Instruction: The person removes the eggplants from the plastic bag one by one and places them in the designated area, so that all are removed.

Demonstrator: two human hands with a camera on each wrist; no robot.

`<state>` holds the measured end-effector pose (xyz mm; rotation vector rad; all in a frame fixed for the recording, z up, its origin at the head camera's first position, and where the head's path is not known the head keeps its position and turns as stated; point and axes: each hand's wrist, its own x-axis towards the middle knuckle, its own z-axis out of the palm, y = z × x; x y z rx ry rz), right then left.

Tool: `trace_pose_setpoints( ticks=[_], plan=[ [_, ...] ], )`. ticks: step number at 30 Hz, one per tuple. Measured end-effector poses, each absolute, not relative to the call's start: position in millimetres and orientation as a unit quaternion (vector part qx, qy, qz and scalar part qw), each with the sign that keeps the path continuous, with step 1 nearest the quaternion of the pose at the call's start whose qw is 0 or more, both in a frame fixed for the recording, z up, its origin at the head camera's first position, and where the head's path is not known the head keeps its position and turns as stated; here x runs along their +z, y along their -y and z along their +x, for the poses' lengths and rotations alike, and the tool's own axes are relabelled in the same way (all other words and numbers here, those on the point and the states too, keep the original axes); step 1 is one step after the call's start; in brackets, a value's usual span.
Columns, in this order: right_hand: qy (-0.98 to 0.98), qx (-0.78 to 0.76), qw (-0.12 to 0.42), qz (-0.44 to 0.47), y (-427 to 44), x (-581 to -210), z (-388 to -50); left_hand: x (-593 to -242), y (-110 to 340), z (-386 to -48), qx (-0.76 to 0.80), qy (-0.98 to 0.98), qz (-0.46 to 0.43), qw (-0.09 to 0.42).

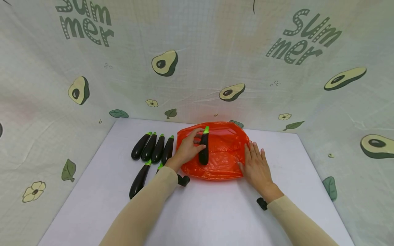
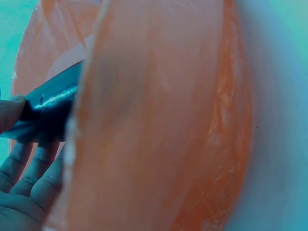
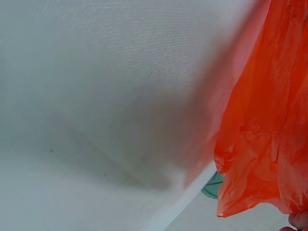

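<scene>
My left hand (image 1: 187,147) grips a dark eggplant (image 1: 204,148) with a bright green stem end, between thumb and fingers, at the mouth of a red plastic bag (image 1: 223,172). In the left wrist view the bag's side (image 2: 159,115) covers part of that eggplant (image 2: 53,103), while the thumb and fingers (image 2: 45,185) show around it. My right hand (image 1: 257,167) lies against the bag's right edge, its fingers extended. Only a sliver of right fingers (image 3: 299,220) shows beside the bag (image 3: 260,149) in the right wrist view.
Left of the bag, several more eggplants (image 1: 157,150) lie on the white table (image 1: 215,212). One eggplant (image 1: 140,181) is nearer the front, and another is mostly hidden by my left forearm. A printed cloth (image 1: 197,68) hangs behind and beside the table.
</scene>
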<state>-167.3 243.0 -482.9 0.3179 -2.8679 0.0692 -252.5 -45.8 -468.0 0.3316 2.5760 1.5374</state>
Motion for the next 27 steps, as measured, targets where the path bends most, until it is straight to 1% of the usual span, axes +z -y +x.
trace_pose_setpoints(
  ticks=[12,20,27],
  plan=[
    [0.985,0.026,0.128,0.109,-244,-485,-167,-460,50,-252,0.506,-0.853,0.106,0.073],
    [0.984,0.026,0.133,0.113,-245,-486,-167,-455,56,-250,0.503,-0.854,0.113,0.068],
    [0.984,0.025,0.134,0.114,-245,-486,-168,-445,63,-247,0.501,-0.854,0.114,0.083]
  ],
)
